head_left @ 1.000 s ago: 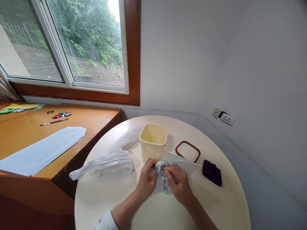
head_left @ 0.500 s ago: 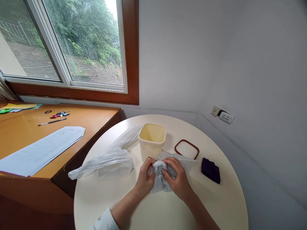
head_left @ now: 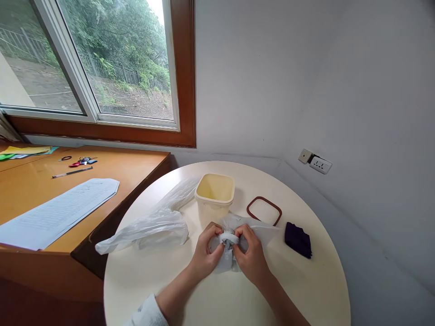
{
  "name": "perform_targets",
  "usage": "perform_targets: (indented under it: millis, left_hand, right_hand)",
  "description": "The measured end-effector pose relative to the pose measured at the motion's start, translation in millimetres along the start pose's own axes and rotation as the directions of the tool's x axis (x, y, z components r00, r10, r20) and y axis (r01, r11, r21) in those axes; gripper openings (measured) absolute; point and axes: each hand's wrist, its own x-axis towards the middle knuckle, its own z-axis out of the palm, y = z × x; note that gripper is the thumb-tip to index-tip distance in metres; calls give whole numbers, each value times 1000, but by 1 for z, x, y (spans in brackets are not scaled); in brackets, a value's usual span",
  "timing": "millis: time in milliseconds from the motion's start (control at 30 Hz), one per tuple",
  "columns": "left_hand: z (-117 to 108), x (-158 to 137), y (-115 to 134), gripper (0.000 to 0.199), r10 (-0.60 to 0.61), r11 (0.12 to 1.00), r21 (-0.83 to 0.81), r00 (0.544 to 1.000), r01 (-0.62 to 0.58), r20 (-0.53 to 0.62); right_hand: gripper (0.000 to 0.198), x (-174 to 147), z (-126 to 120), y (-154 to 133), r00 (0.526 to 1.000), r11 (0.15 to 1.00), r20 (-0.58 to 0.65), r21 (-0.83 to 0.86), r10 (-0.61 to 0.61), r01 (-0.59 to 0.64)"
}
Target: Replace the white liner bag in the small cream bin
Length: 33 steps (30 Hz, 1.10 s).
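Plastic bag (head_left: 228, 253) is pinched by both hands, left (head_left: 207, 251) and right (head_left: 249, 253), knuckles up.

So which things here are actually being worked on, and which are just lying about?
In hand:
left hand and right hand, both gripping the small plastic bag
cream tub right behind it

Lying about:
larger plastic bag
brown-rimmed lid
dark cloth
papers and pen on the desk

left hand (head_left: 205, 253): fingers curled, pinching | right hand (head_left: 249, 256): fingers curled, pinching
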Motion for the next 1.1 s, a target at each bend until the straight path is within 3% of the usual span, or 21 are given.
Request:
perform_targets:
  millis: [133, 467, 833, 1100]
  left_hand:
    - [2, 0, 3, 11, 16, 1000, 21, 997, -18, 76]
    - [6, -4, -4, 18, 32, 990, 137, 996, -43, 83]
    - [6, -5, -17, 22, 15, 995, 99, 994, -4, -104]
    - [6, -2, -15, 26, -62, 996, 44, 977, 72, -202]
  right_hand:
    - [19, -3, 2, 3, 998, 996, -53, -88, 27, -32]
    - [22, -4, 6, 9, 993, 992, -117, -124, -32, 17]
    - [19, -3, 0, -5, 997, 997, 32, 26, -71, 71]
    - [18, -2, -7, -15, 970, 988, 194, 64, -147, 137]
